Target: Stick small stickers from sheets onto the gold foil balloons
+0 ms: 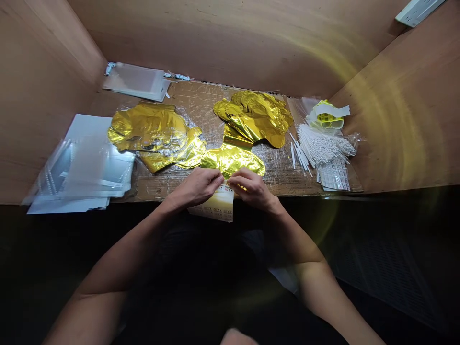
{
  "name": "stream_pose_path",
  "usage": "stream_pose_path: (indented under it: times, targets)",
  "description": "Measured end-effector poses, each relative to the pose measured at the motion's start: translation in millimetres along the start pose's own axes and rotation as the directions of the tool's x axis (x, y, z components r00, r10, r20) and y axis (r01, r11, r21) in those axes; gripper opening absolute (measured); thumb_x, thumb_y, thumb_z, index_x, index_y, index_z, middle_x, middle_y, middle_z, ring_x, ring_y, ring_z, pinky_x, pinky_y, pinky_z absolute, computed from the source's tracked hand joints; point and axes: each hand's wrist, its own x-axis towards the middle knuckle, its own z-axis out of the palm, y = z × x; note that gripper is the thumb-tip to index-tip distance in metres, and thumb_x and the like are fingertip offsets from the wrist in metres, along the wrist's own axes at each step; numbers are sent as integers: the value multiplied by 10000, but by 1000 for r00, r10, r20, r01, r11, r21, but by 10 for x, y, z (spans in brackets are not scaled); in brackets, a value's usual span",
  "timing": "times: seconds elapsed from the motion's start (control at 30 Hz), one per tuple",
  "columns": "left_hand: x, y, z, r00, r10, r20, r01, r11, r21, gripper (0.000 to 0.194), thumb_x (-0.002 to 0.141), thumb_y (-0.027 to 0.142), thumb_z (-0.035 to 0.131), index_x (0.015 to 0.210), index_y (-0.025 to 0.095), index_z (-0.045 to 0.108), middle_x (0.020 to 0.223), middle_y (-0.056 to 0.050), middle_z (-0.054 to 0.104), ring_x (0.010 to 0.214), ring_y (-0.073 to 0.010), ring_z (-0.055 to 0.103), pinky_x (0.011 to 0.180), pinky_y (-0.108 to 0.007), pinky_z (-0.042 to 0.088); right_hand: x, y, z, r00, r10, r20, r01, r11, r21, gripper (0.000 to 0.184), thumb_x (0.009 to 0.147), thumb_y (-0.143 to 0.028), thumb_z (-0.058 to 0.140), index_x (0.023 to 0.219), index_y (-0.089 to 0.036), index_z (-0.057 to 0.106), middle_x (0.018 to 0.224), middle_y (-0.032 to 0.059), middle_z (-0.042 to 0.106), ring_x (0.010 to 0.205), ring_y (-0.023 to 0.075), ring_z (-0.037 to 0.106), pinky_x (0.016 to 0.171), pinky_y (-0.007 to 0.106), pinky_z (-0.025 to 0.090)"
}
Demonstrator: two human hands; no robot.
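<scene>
A flat gold foil balloon [237, 160] lies crumpled at the front edge of the table, under my fingertips. My left hand [196, 186] is closed in a pinch at its near edge. Close beside it, my right hand [254, 190] is closed too, with a bit of gold foil showing below the fingers. The fingertips almost meet, and the exact grip is partly hidden. Beneath them a sheet of printed labels [215, 205], with CE marks on it, juts out over the table edge.
Gold foil balloons are stacked behind [266, 117], and more lie in clear plastic to the left [151, 127]. Clear bags and white sheets [91, 163] overhang the left edge. White sticks [321, 146] and a yellow plastic piece [327, 115] sit right. Wooden walls [230, 43] enclose the table.
</scene>
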Motion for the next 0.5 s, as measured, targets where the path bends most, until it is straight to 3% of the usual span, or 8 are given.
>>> stream_pose_path:
  times: [0.07,0.13,0.2,0.27,0.37,0.43,0.5]
  targets:
    - [-1,-18,-6,1000,-8,3,8,1000,-4,367,1049,352,496,765,178,649,664,10,577,624,-137,472,633,-303,320,-11,-19,12,998,-66,-3,66,996,-67,115,1036,-159,616,1024,-219,713,990,78,720,886,200,626,804,354,516]
    - [-16,-57,24,1000,-5,0,5,1000,25,371,1063,360,485,795,180,669,690,1,615,634,-145,508,640,-306,341,-16,-34,-8,999,-45,-24,45,999,-14,110,1031,-171,620,998,-226,710,1004,76,727,902,205,630,826,367,514]
    - [-58,-111,119,999,50,-21,-47,990,131,356,1076,356,478,864,176,699,791,-34,694,712,-175,592,689,-324,384,-4,-7,-50,991,103,-80,-93,988,123,83,1033,-226,636,983,-220,702,984,67,725,897,198,643,824,357,519]
    - [-129,-173,285,984,174,-25,-160,947,280,312,1086,331,481,983,170,726,1039,-101,774,940,-236,688,816,-369,437,29,80,-83,955,288,-73,-264,935,237,108,1022,-275,656,951,-204,696,911,45,714,844,183,643,795,333,511]
    - [-255,-263,586,935,351,46,-337,844,418,254,1087,234,479,1108,181,726,1491,-133,672,1370,-299,607,1013,-439,437,99,264,-50,901,417,124,-435,867,243,136,995,-260,656,894,-180,698,841,23,705,788,167,623,760,305,469]
    - [-319,-311,742,919,385,81,-377,802,463,246,1077,183,479,1102,183,724,1600,-111,592,1473,-291,540,1057,-452,432,138,353,23,867,422,265,-468,873,137,128,983,-225,646,880,-174,703,863,30,717,810,170,619,781,304,437]
    - [-354,-345,830,921,382,81,-371,793,484,240,1070,167,487,1121,182,722,1621,-104,571,1500,-279,522,1077,-460,432,156,392,91,847,416,330,-424,904,-53,123,990,-228,640,896,-177,702,918,49,733,868,192,616,847,332,400]
